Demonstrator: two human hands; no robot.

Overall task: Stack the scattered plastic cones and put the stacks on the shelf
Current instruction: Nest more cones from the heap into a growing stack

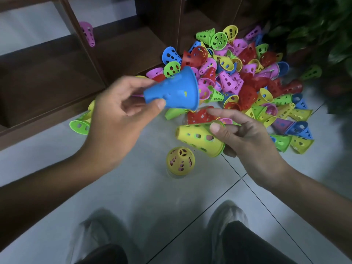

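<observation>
My left hand (118,115) grips a blue cone (175,90) by its narrow end, wide mouth turned right. My right hand (245,138) holds a yellow cone (198,138) at its wide rim, narrow end pointing left; a green rim shows beneath it, so it seems nested on another. The two cones hang a little apart above the floor. A big pile of red, pink, yellow, green and blue perforated cones (243,80) lies on the tiles behind. One yellow cone (180,161) stands upright on the floor below my hands. A pink cone (88,33) stands on the dark wooden shelf (122,48).
Green and yellow cones (82,124) lie by the shelf's base at the left. A leafy plant (312,31) fills the upper right corner. My shoes (228,216) and dark trouser legs are at the bottom on the grey tiled floor (133,187).
</observation>
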